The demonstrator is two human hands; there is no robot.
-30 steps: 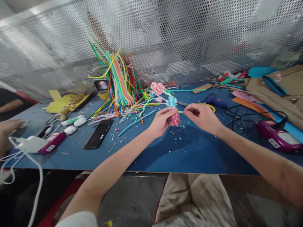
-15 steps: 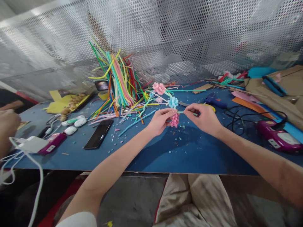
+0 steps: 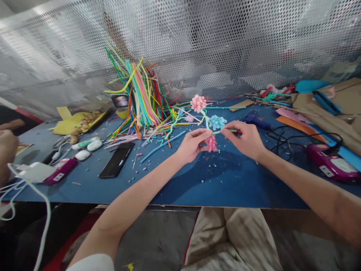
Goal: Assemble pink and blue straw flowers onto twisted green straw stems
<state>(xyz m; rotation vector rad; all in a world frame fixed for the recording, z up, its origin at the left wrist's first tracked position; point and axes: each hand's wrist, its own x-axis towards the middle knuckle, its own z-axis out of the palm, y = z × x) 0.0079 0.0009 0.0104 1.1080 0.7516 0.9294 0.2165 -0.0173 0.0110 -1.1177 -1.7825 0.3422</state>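
Note:
Between my hands is a pale green pipe cleaner stem [image 3: 207, 121] that carries fluffy flowers. A light pink flower [image 3: 198, 103] tops it, a blue flower [image 3: 217, 122] sits at its middle right, and a darker pink flower [image 3: 211, 143] hangs below, beside my left fingers. My left hand [image 3: 193, 145] pinches the stem with thumb and forefinger. My right hand [image 3: 243, 136] is closed on the stem's right-hand end, just under the blue flower. A short green piece shows past the right fingertips.
A bundle of coloured pipe cleaners [image 3: 143, 98] stands at the back. A phone [image 3: 117, 160] lies left; a blue glue gun [image 3: 257, 120] and purple power strip [image 3: 331, 162] are right. Small clippings dot the blue table [image 3: 180, 190]. Another person's hand [image 3: 8, 150] is far left.
The flower stem has turned between my hands: the light pink and blue flowers have shifted right. My right hand has moved slightly right; both hands still grip the stem.

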